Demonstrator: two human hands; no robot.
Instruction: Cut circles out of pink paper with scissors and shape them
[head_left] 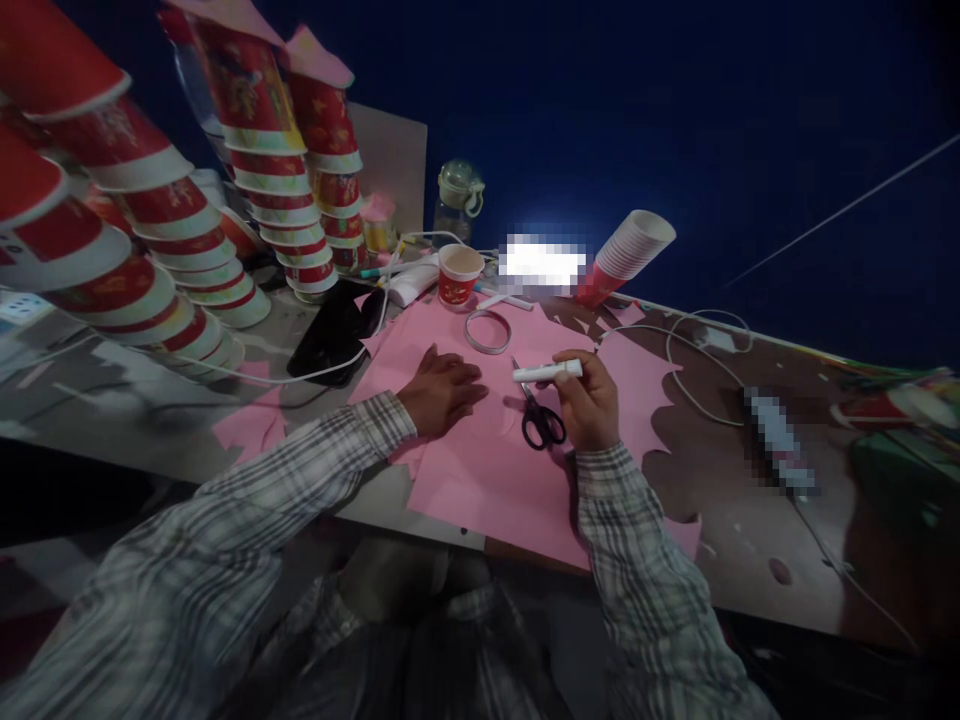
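My left hand (442,392) lies palm down on pink paper (480,480), its fingers stretched out. In my right hand (597,408) is a white marker (536,373), held level between thumb and fingers above the sheet. Scissors with black handles (543,428) rest on the paper just beside my right hand, blades pointing away from me. Beyond the hands a thin grey ring (487,346) lies on the pink paper. A red and white paper cup (458,288) stands upright behind the ring.
Tall stacks of red paper cups (281,190) lean at the left. A black phone (337,335) lies near them under a white cable (315,377). At the back are a clear bottle (454,205) and a tilted cup stack (626,258). A blurred device (776,440) sits right.
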